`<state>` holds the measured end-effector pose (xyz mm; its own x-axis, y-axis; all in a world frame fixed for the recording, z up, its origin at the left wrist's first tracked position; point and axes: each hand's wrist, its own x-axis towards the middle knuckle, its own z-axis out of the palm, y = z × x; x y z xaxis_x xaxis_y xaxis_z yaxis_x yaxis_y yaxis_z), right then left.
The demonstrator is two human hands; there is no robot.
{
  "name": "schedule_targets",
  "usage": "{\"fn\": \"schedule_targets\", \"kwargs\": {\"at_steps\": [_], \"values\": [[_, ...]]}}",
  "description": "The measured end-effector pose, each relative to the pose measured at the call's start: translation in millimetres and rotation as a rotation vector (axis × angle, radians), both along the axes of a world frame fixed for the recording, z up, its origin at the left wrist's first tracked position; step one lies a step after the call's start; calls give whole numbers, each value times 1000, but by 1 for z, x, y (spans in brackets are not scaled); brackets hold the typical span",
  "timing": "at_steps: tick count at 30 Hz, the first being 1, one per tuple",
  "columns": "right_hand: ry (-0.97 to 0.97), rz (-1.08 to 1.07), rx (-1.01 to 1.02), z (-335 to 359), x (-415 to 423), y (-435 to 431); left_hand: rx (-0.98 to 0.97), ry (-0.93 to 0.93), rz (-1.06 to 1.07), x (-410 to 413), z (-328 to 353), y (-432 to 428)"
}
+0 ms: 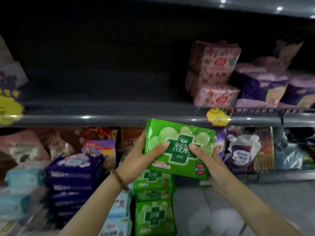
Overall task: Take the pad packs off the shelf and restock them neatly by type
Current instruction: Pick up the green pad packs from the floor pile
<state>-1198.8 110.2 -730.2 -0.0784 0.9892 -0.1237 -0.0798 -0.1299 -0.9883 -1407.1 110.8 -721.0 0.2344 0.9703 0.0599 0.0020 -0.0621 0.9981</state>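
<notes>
- One green pad pack [179, 149] is held before the shelf's front edge [102, 119], above a stack of matching green packs [154, 217].
- Left hand [136, 159] and right hand [211, 166] grip its sides, thumbs on its face.
- Pink packs [214, 74] sit stacked toward the shelf's right end.

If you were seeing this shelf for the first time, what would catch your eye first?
The bright green pad pack at centre, gripped by the left hand and right hand. Below it lies a stack of matching green packs; pink packs sit at the right of the dark shelf above.
</notes>
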Motion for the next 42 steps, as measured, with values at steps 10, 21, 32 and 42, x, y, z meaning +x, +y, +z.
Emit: {"fn": "schedule_targets", "kwargs": {"at_steps": [10, 21, 32, 42], "values": [[-255, 25, 533, 99, 12, 139, 468, -70, 124, 11, 77, 130], [-430, 105, 494, 48, 36, 259, 358, 260, 10, 8, 44, 252], [-1214, -67, 1032, 25, 55, 268, 527, 1037, 178, 7, 42, 253], [-1670, -81, 1059, 31, 79, 303, 440, 1114, 89, 35, 40, 320]]}}
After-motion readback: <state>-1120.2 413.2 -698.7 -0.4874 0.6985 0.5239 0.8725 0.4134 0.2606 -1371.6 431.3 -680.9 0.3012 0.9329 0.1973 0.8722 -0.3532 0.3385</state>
